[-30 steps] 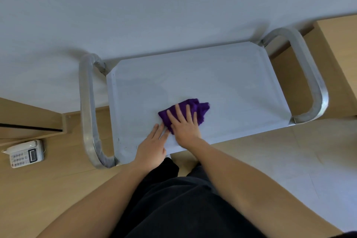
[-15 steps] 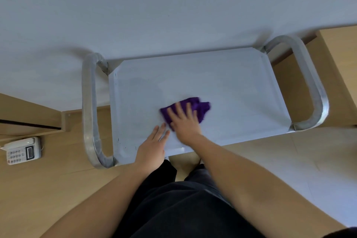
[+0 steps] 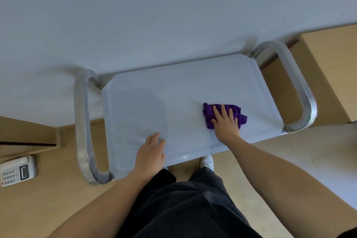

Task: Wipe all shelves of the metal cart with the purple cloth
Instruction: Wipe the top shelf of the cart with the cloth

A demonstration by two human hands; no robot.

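The purple cloth [image 3: 209, 115] is bunched up on the right half of the cart's top shelf [image 3: 183, 87], a fair way over from the middle spot it was in half a second ago. The right hand [image 3: 225, 121] sits flat on top of it, fingers spread wide and pressing down, not gripping. The left hand [image 3: 151, 150] is still near the front edge of the shelf, fingers relaxed and resting on the metal. The two hands were nearly touching before; now they're well apart.

There's a darker patch on the left half of the shelf. The cart's looped handles stick out either end, the left handle [image 3: 82, 121] and the right handle [image 3: 301, 87]. A white shoe [image 3: 207, 162] pokes out just below the front edge. A desk phone [image 3: 17, 170] lies on the floor off to the left, and a wooden cabinet [image 3: 332, 63] stands past the right handle.
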